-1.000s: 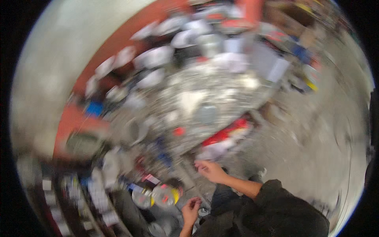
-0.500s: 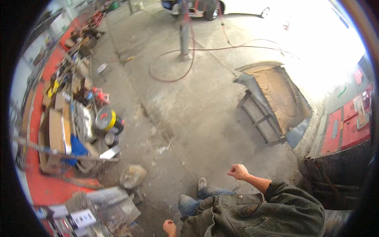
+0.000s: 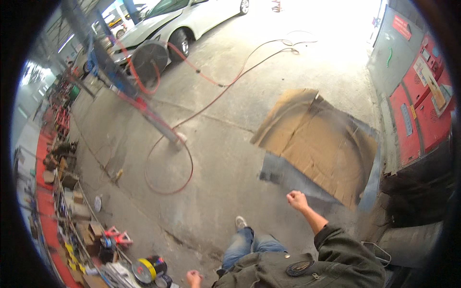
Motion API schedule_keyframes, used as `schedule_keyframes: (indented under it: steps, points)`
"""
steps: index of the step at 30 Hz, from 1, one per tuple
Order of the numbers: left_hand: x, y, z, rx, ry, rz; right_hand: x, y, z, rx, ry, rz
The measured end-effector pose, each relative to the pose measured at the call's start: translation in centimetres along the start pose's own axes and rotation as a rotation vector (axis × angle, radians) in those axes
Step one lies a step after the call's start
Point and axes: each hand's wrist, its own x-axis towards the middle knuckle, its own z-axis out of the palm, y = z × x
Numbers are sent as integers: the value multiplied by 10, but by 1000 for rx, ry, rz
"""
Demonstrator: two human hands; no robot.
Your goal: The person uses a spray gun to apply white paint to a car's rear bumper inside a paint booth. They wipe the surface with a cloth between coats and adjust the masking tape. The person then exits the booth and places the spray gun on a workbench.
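Observation:
My right hand (image 3: 297, 199) is held out in front of my body, its fingers curled into a loose fist with nothing showing in them. Beyond it, a large creased sheet of brown cardboard (image 3: 317, 144) lies over a grey sheet (image 3: 293, 176) on the floor; the hand appears apart from both. Low in the picture, my left hand (image 3: 194, 278) hangs beside my body, small and slightly blurred, with its fingers bent in and nothing visible in them. Near it stands a black and yellow tin (image 3: 150, 269).
A red hose (image 3: 192, 168) loops across the concrete around a slanting post (image 3: 129, 91). Behind is a white car (image 3: 177, 24). Red cabinets (image 3: 413, 115) line the right side. Boxes, red stands (image 3: 117, 237) and clutter run along the left wall.
My view has turned right and tilted up, with a step taken. The cardboard looks closer, and more of the car shows. Both hands stay curled; the tin has shifted down in view.

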Motion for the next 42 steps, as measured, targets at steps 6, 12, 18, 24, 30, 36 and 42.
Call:
schedule_keyframes:
  steps: [6,12,18,24,30,36,42]
  points:
    - [127,452,116,318,-10,698,105,-73,-4,290,-9,166]
    - [173,786,318,163,-450,694,287,-149,16,512,74,331]
    - [267,912,485,495,-581,445,552,-331,-215,533,352,50]
    - [215,1128,715,717,-670,416,777,-286,-391,451,611,156]
    - [225,1372,966,883,-778,624,919,-111,-386,429,338,593]
    - [121,1641,1220,1032,-751,1019,1004,-106,-479,928,537,1027]
    - [0,1856,1501,832,-552,1060,1197,-26,-593,1032,514,1293]
